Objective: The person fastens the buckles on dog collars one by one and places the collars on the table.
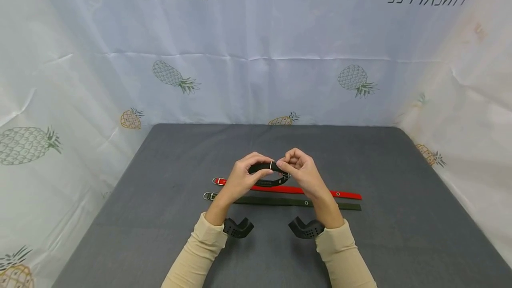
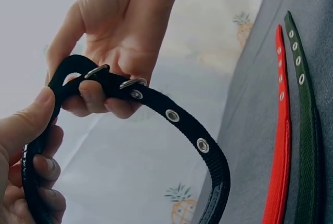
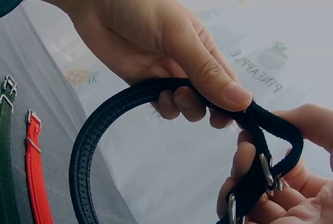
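Now, your hands: both are raised above the grey desk [image 1: 160,217], close together, and they share one black collar [image 1: 267,176].
Left hand: your left hand [image 1: 242,177] grips the black collar on its plain side, with the thumb pressed on top and the fingers curled under the strap; this shows best in the right wrist view, where that hand [image 3: 156,42] closes on the strap [image 3: 99,130].
Right hand: your right hand [image 1: 300,170] pinches the buckle end of the black collar; in the left wrist view the fingers [image 2: 99,96] are curled round the strap just beside the metal buckle [image 2: 132,82].
Black collar: it is bent into a loop and hangs between both hands, above the desk and not touching it; a row of metal eyelets [image 2: 173,115] runs along the strap.
Red collar: the red collar [image 1: 344,195] lies flat and straight on the desk, under your hands.
Green collar: the dark green collar [image 1: 280,201] lies flat just beside the red collar, on the side nearer to you, and parallel to it.
Background: a white cloth with pineapple print [image 1: 256,57] hangs behind the desk and at both sides.
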Tool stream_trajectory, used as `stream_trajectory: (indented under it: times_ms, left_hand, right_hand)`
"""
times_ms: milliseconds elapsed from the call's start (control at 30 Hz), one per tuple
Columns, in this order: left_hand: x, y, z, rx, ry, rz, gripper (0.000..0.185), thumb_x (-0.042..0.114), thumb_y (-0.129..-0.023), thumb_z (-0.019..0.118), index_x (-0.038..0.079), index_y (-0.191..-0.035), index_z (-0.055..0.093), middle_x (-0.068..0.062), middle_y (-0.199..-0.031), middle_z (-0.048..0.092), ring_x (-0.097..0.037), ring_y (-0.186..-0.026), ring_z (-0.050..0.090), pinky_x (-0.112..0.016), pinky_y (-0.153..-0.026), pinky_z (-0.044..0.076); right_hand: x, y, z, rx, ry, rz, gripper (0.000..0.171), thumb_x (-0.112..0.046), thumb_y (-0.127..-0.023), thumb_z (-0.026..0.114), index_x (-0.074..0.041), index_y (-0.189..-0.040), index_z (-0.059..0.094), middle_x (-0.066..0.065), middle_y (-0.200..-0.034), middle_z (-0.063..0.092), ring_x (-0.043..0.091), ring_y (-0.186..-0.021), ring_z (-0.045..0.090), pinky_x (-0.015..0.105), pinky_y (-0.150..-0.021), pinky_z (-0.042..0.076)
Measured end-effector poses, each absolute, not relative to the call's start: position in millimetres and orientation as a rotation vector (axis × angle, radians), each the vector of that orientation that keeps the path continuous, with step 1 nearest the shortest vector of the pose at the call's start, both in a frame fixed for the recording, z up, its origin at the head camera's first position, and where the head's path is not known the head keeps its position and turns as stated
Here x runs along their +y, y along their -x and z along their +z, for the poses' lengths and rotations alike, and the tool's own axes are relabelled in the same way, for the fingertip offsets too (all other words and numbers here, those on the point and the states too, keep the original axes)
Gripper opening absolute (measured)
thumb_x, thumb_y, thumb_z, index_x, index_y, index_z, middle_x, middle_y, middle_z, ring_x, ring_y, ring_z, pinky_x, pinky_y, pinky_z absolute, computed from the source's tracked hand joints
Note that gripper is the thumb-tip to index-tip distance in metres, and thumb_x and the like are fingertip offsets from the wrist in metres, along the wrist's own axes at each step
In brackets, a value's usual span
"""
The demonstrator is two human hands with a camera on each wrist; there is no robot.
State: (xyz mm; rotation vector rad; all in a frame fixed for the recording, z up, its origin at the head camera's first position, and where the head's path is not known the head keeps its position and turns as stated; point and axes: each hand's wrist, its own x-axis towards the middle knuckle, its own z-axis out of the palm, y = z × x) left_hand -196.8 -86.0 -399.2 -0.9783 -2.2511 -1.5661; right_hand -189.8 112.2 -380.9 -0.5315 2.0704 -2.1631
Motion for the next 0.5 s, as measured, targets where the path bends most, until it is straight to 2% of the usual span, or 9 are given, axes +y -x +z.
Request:
stream_trajectory:
  times_ms: [133, 200, 367, 433, 500]
  left_hand:
    - [-85.4, 196.0, -398.0, -2.279, 0.978, -1.577, 0.023, 0.010, -0.088, 0.069, 0.004, -0.110, 0.069, -0.012, -0.108, 0.068, -0.021, -0.098, 0.065, -0.029, -0.087, 0.055]
    - [-85.3, 195.6, -397.6, -2.299, 0.972, -1.594, 0.024, 0.011, -0.089, 0.068, 0.005, -0.112, 0.069, -0.012, -0.109, 0.068, -0.021, -0.100, 0.065, -0.029, -0.088, 0.055]
    - [-87.0, 195.9, -396.8, -2.290, 0.943, -1.696, 0.022, 0.009, -0.091, 0.066, 0.005, -0.113, 0.067, -0.014, -0.109, 0.067, -0.008, -0.091, 0.062, -0.025, -0.080, 0.054]
    - [-88.3, 195.6, -396.0, -2.282, 0.935, -1.729, 0.022, 0.008, -0.091, 0.065, 0.005, -0.113, 0.066, -0.015, -0.108, 0.066, -0.004, -0.089, 0.060, -0.024, -0.079, 0.054]
    - [-89.3, 194.9, -395.1, -2.284, 0.933, -1.741, 0.022, 0.008, -0.091, 0.065, 0.005, -0.113, 0.065, -0.015, -0.108, 0.065, -0.003, -0.092, 0.060, -0.024, -0.081, 0.054]
  right_hand:
    - [112.4, 190.8, -380.8, 2.082, 0.499, -2.125, 0.013, -0.008, -0.094, 0.061, -0.013, -0.089, 0.049, -0.012, -0.084, 0.067, 0.005, -0.075, 0.064, 0.022, -0.077, 0.054]
    - [114.5, 191.8, -381.4, 2.100, 0.484, -2.069, 0.011, -0.014, -0.094, 0.062, -0.010, -0.094, 0.052, -0.012, -0.084, 0.066, 0.006, -0.073, 0.062, 0.025, -0.079, 0.053]
    - [126.1, 196.6, -384.5, 2.109, 0.545, -1.902, 0.032, -0.031, -0.101, 0.052, -0.003, -0.114, 0.057, -0.007, -0.087, 0.065, 0.011, -0.078, 0.059, 0.033, -0.086, 0.049]
    - [130.1, 198.0, -385.5, 2.066, 0.600, -1.874, 0.037, -0.032, -0.103, 0.046, 0.000, -0.115, 0.058, -0.006, -0.087, 0.065, 0.012, -0.079, 0.060, 0.032, -0.086, 0.049]
    - [132.2, 198.5, -385.6, 2.006, 0.638, -1.865, 0.036, -0.033, -0.103, 0.045, 0.000, -0.108, 0.061, -0.006, -0.084, 0.065, 0.013, -0.079, 0.060, 0.031, -0.085, 0.049]
